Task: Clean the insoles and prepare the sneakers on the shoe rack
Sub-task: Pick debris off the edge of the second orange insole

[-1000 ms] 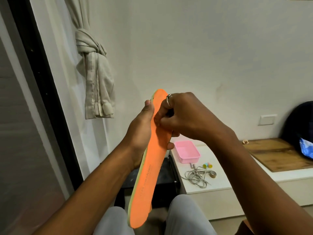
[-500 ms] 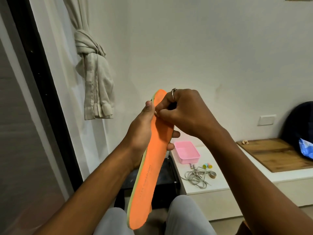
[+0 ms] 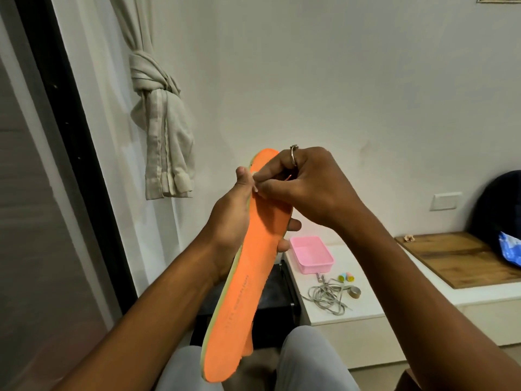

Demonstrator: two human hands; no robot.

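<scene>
An orange insole [image 3: 242, 292] with a pale green underside stands nearly upright in front of me, heel end down above my knees. My left hand [image 3: 231, 221] grips it from behind around the middle, thumb up along its left edge and fingertips showing at the right edge. My right hand [image 3: 301, 187], with a ring on one finger, is curled over the toe end, its fingertips pinched together on the orange surface near the left edge. What they pinch is too small to tell. No sneakers or shoe rack are in view.
A white low cabinet [image 3: 366, 309] at the right carries a pink plastic tray [image 3: 311, 253], a tangle of grey laces [image 3: 327, 296] and small items. A wooden board [image 3: 462, 258] and a dark bag [image 3: 499, 210] lie further right. A knotted curtain [image 3: 160, 131] hangs at the left.
My right hand has crept up and to the left over the toe end, its fingertips now pinching near the insole's left edge. The left hand and insole have barely moved.
</scene>
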